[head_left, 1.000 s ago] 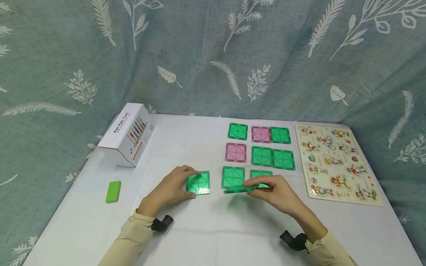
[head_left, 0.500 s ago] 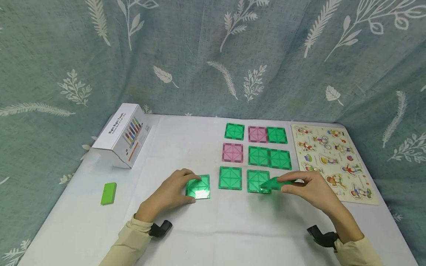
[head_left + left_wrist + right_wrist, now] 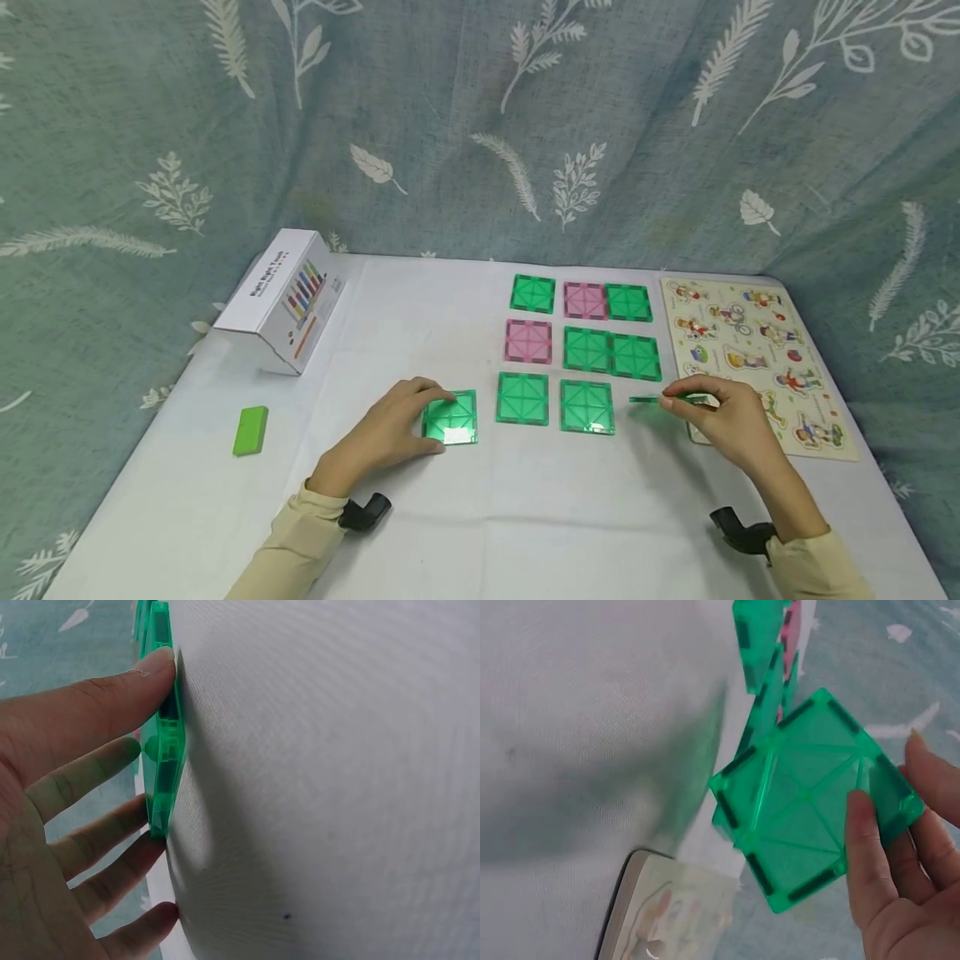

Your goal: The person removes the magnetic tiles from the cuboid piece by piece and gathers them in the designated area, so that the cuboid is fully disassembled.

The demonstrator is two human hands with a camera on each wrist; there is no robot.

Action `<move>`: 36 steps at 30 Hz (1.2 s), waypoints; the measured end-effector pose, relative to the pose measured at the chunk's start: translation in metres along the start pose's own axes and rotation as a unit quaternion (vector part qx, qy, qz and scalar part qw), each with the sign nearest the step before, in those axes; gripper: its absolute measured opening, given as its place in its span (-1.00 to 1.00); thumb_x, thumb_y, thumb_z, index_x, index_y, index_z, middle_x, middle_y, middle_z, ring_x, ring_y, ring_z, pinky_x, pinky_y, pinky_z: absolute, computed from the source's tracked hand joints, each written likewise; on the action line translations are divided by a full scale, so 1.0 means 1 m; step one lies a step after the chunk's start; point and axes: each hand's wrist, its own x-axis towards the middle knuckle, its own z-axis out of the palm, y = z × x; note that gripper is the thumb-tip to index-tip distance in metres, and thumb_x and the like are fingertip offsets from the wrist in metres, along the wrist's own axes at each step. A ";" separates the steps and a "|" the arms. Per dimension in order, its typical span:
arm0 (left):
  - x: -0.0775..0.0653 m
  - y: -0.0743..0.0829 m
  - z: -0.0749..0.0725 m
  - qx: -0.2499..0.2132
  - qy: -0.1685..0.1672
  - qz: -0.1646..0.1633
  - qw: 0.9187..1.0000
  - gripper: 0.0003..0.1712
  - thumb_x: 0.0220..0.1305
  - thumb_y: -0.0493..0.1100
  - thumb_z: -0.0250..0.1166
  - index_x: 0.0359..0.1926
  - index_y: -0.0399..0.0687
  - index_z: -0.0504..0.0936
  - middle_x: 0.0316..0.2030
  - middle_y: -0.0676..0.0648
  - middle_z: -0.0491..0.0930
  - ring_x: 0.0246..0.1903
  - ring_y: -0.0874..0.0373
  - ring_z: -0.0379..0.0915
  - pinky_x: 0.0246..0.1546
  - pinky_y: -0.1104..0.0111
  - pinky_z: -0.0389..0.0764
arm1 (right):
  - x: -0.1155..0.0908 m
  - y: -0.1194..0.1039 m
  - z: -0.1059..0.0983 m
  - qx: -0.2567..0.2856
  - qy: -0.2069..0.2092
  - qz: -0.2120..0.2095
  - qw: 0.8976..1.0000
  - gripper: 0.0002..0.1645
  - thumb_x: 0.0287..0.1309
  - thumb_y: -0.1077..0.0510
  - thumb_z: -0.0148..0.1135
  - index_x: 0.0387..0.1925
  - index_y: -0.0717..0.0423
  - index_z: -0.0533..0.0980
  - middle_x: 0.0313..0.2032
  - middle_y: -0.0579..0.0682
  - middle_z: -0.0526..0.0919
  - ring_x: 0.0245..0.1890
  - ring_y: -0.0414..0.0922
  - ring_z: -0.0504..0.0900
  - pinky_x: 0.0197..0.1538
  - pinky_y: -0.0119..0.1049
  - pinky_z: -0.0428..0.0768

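Green and pink translucent square magnetic tiles lie on the white cloth in rough rows. My left hand point(image 3: 388, 429) holds a green magnetic tile point(image 3: 459, 419) flat on the cloth, thumb at its near edge and index finger at its far edge; in the left wrist view the thumb presses the tile's edge point(image 3: 166, 765). To the right, my right hand point(image 3: 723, 412) pinches another green magnetic tile point(image 3: 802, 799) in the air, seen almost edge-on in the head view. Closest to it on the cloth is a green tile point(image 3: 587, 407), with one more green tile point(image 3: 522, 398) beside that.
Farther back lie pink tiles point(image 3: 528, 341) and green tiles point(image 3: 635, 357), some side by side. A picture puzzle board point(image 3: 738, 354) lies at the right, partly under my right hand. On the left stand a white box point(image 3: 273, 292) and a light green block point(image 3: 251, 430).
My right hand has carried its green tile rightward, away from above the front-row tile, and turned it level. The left hand keeps its place on its tile.
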 end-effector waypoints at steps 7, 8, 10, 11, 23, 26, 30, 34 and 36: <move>0.000 0.000 0.001 -0.002 0.001 -0.005 1.000 -0.25 -0.04 -0.03 0.62 0.23 0.15 0.58 0.24 -0.02 0.51 0.29 -0.05 0.39 0.32 -0.02 0.49 | -0.004 0.009 0.001 0.026 -0.030 -0.046 0.998 -0.84 0.13 0.23 0.45 -0.20 0.05 0.72 -0.06 0.15 0.75 -0.10 -0.43 0.66 -0.29 -0.50 0.70; -0.001 0.000 0.001 -0.002 0.001 -0.006 1.000 -0.25 -0.04 -0.03 0.62 0.23 0.15 0.58 0.24 -0.02 0.51 0.29 -0.05 0.39 0.32 -0.02 0.49 | -0.005 0.010 0.002 0.030 -0.033 -0.056 0.997 -0.83 0.13 0.25 0.45 -0.20 0.07 0.72 -0.07 0.15 0.75 -0.11 -0.45 0.66 -0.28 -0.51 0.70; 0.000 -0.001 0.001 -0.002 0.000 -0.006 1.000 -0.25 -0.04 -0.03 0.62 0.23 0.15 0.58 0.24 -0.02 0.51 0.29 -0.05 0.39 0.31 -0.02 0.49 | -0.006 0.013 0.003 0.034 -0.031 -0.077 0.996 -0.84 0.14 0.28 0.43 -0.20 0.09 0.71 -0.11 0.14 0.76 -0.10 -0.46 0.64 -0.22 -0.56 0.69; 0.000 -0.001 0.001 -0.002 0.000 -0.005 1.000 -0.25 -0.04 -0.03 0.62 0.23 0.15 0.58 0.24 -0.02 0.51 0.29 -0.05 0.39 0.31 -0.02 0.49 | -0.007 0.016 0.004 0.037 -0.032 -0.087 0.995 -0.84 0.16 0.28 0.41 -0.19 0.11 0.71 -0.12 0.13 0.76 -0.15 -0.51 0.62 -0.18 -0.59 0.68; 0.000 -0.002 0.000 -0.006 0.000 0.002 1.000 -0.24 -0.05 -0.01 0.63 0.23 0.13 0.58 0.23 -0.03 0.53 0.28 -0.06 0.39 0.31 -0.02 0.49 | -0.015 0.036 0.016 0.010 -0.060 -0.115 0.992 -0.56 0.06 0.47 0.37 -0.01 0.10 0.65 -0.10 0.03 0.76 -0.10 -0.49 0.63 -0.09 -0.39 0.73; 0.001 -0.001 0.000 -0.007 0.002 -0.002 1.000 -0.23 -0.08 -0.03 0.64 0.23 0.11 0.59 0.22 -0.02 0.54 0.28 -0.04 0.40 0.33 -0.01 0.48 | -0.013 0.037 0.021 -0.011 -0.066 -0.136 0.988 -0.45 0.05 0.49 0.36 0.10 0.10 0.60 -0.11 0.01 0.77 -0.09 -0.30 0.69 -0.09 -0.22 0.74; 0.000 0.003 0.000 -0.014 -0.006 -0.005 1.000 -0.22 -0.12 -0.05 0.66 0.20 0.12 0.60 0.19 0.03 0.56 0.27 -0.01 0.41 0.33 0.01 0.49 | -0.008 0.037 0.025 -0.042 -0.072 -0.138 0.987 -0.44 0.08 0.44 0.37 0.13 0.06 0.59 -0.06 -0.04 0.77 -0.04 -0.09 0.69 -0.07 -0.28 0.70; -0.001 0.007 0.000 -0.018 -0.014 0.002 1.000 -0.23 -0.12 -0.05 0.66 0.19 0.12 0.61 0.17 0.04 0.56 0.25 0.01 0.42 0.30 0.02 0.51 | -0.006 0.035 0.027 -0.057 -0.074 -0.128 0.987 -0.51 0.09 0.37 0.41 0.07 0.01 0.64 -0.08 -0.10 0.79 0.00 -0.07 0.66 -0.05 -0.37 0.63; -0.001 0.009 0.000 -0.017 -0.013 0.004 1.000 -0.24 -0.11 -0.06 0.66 0.19 0.11 0.61 0.16 0.04 0.56 0.24 0.01 0.42 0.30 0.03 0.51 | -0.005 0.035 0.028 -0.057 -0.076 -0.131 0.987 -0.53 0.09 0.34 0.42 0.07 0.01 0.65 -0.11 -0.12 0.80 0.01 -0.07 0.65 -0.04 -0.36 0.61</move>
